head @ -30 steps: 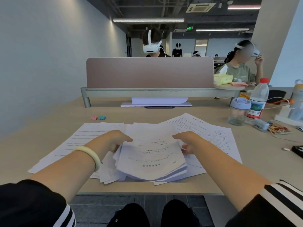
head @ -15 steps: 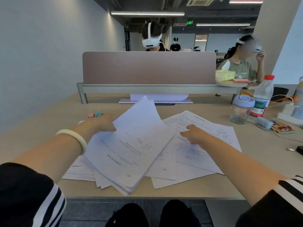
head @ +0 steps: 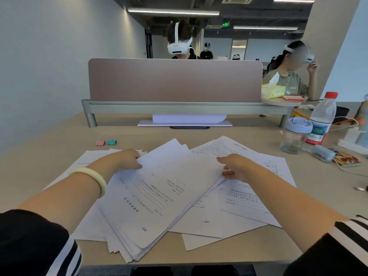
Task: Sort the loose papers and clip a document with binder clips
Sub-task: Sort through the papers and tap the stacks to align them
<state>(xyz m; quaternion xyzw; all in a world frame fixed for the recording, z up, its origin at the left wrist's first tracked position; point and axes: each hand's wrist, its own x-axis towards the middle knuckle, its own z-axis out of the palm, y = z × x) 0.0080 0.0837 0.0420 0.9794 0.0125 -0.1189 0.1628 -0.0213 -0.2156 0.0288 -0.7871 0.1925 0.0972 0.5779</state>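
Now the thick stack of papers (head: 159,196) sits angled on the desk (head: 39,166), over loose sheets (head: 249,200). Left hand (head: 123,160) grips its far left edge, right hand (head: 235,168) pinches the right edge. Pink binder clip (head: 100,143) and teal binder clip (head: 111,141) wait side by side, beyond the papers.

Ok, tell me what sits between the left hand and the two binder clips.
Head view: bare tabletop only, between the left hand and the pink binder clip and teal binder clip.
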